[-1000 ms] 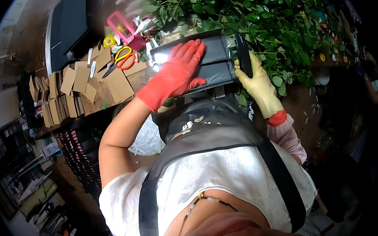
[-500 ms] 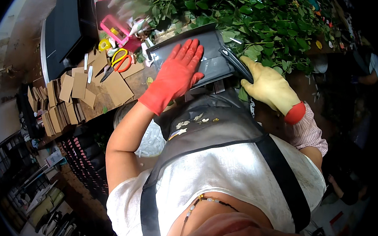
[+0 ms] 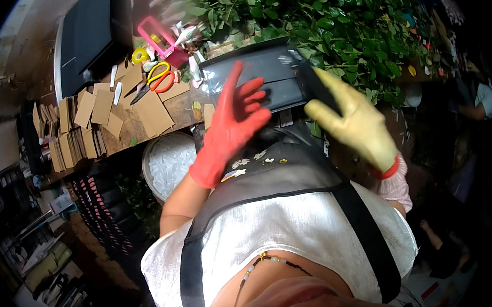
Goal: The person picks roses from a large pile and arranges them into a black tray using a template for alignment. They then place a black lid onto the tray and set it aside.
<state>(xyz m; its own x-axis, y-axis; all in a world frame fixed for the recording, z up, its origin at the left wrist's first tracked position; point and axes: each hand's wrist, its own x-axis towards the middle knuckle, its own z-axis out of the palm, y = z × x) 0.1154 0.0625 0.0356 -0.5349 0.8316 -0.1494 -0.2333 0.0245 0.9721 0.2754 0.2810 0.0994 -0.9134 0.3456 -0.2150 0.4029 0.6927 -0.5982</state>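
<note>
- left hand [image 3: 234,124], red glove — fingers spread wide, palm over the black tray [image 3: 274,78], gripping nothing.
- right hand [image 3: 355,122], yellow glove — fingers loose, at the tray's right edge.
- tray sits on the workbench [image 3: 175,111] beside green leaves [image 3: 323,28]; scissors [image 3: 155,80] to its left.

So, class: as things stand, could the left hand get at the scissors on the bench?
Probably yes. The left hand, in a red glove, is spread open and holds nothing, and the scissors lie uncovered on cardboard just to its left, with nothing between them.
</note>
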